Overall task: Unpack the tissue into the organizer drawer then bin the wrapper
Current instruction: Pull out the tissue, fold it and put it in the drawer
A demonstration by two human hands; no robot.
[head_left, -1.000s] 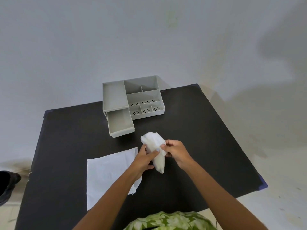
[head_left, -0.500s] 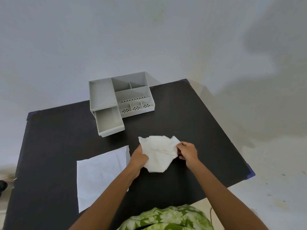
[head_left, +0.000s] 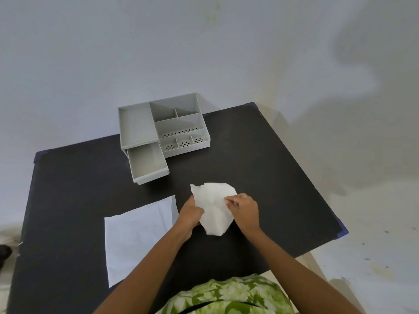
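A white tissue point(head_left: 214, 207) is held just above the black table point(head_left: 260, 168), partly unfolded and crumpled. My left hand point(head_left: 190, 211) grips its left edge and my right hand point(head_left: 243, 208) pinches its right side. A flat white sheet point(head_left: 138, 236), either a second tissue or the wrapper, lies on the table to the left of my hands. The grey organizer point(head_left: 163, 125) stands at the table's far edge with its drawer point(head_left: 147, 165) pulled out, and nothing shows inside it.
The table stands against a pale wall, with blue corner guards point(head_left: 342, 230) at its corners. A dark object point(head_left: 4, 252) sits on the floor at the far left. No bin is in view.
The tissue went from a narrow bundle to spread wide between both hands; now my right hand has come back inward over it. The view shifted slightly.
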